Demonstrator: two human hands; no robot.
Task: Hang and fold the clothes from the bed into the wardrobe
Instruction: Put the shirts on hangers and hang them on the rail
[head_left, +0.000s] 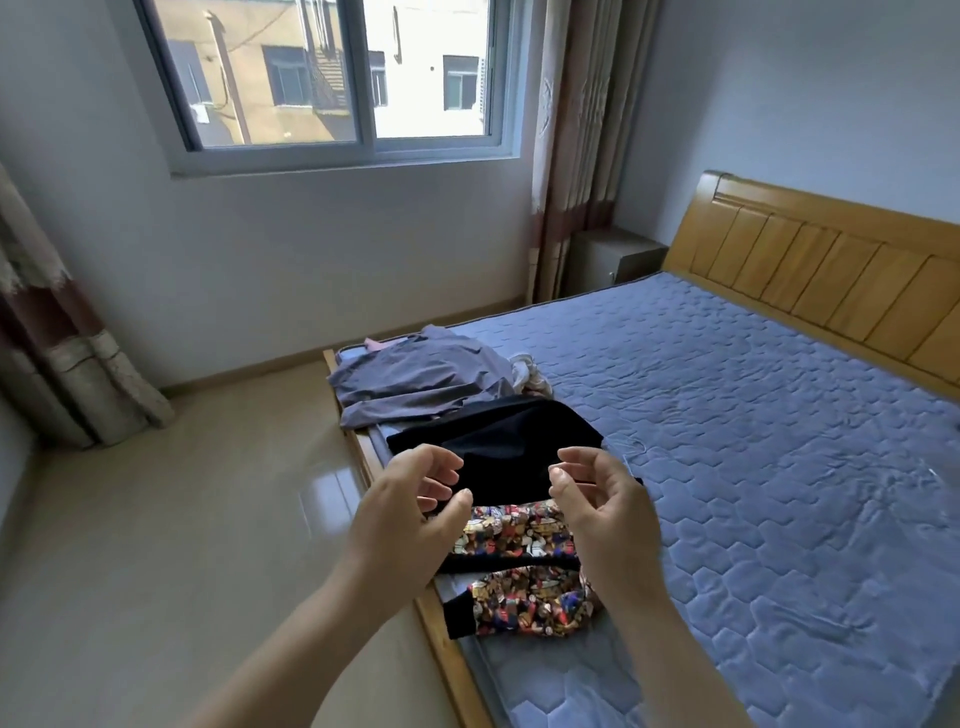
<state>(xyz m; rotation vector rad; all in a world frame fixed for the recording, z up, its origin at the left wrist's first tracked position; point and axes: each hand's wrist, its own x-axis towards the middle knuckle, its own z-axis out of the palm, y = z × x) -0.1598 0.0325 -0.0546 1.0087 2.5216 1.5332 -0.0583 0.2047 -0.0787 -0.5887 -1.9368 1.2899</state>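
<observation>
- Head view: your left hand (410, 499) and right hand (597, 499) hover over the black garment (498, 441), fingers loosely curled and holding nothing, likely poised to lift it.
- It lies flat at the bed's (753, 441) foot edge, between the grey shirt (415, 379) and the patterned garment (519, 535), with its long axis running from that edge toward the headboard.

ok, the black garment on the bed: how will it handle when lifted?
Probably floppy: the black garment lies limp and flat on the bed. Looks thin, so likely light. It seems to overlap the patterned garment, so it may drag that.
</observation>
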